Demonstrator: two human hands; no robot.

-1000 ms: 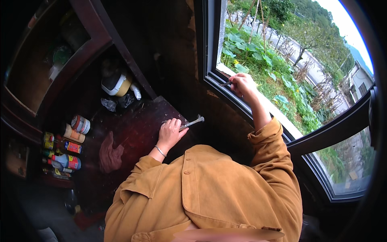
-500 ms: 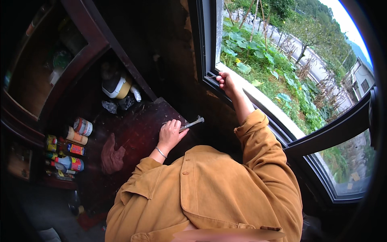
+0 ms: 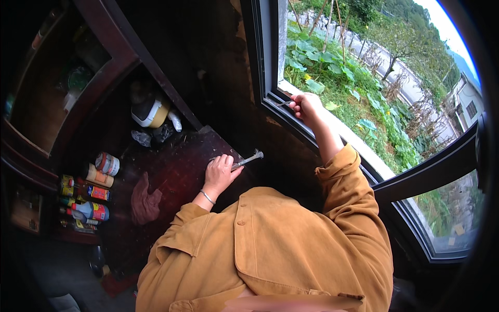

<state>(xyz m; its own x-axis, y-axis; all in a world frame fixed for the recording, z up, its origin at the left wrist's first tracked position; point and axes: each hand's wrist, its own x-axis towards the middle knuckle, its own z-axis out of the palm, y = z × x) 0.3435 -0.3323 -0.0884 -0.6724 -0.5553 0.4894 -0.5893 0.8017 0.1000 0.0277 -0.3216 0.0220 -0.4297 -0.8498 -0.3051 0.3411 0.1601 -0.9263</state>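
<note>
My left hand (image 3: 219, 172) rests at the corner of the dark red tabletop (image 3: 171, 166), its fingers closed round a slim brush (image 3: 250, 159) with pale, frayed bristles that point out past the table edge. Over the lower track of the open window (image 3: 291, 117), my right hand (image 3: 307, 108) pinches a thin, light-coloured tool (image 3: 283, 103). The tool's tip reaches into or just over the track near the frame's corner; its exact kind is too small to make out.
A crumpled reddish-brown cloth (image 3: 145, 200) lies on the tabletop. Left of it stand several bottles and jars (image 3: 96, 195). A white and yellow container (image 3: 153, 112) sits at the back beside plastic bags. The window sash (image 3: 436, 192) swings outward at right, with green plants outside.
My right hand has slid along the window track, away from the frame's corner, toward the right, with the thin tool still in it. The left hand and brush stay put.
</note>
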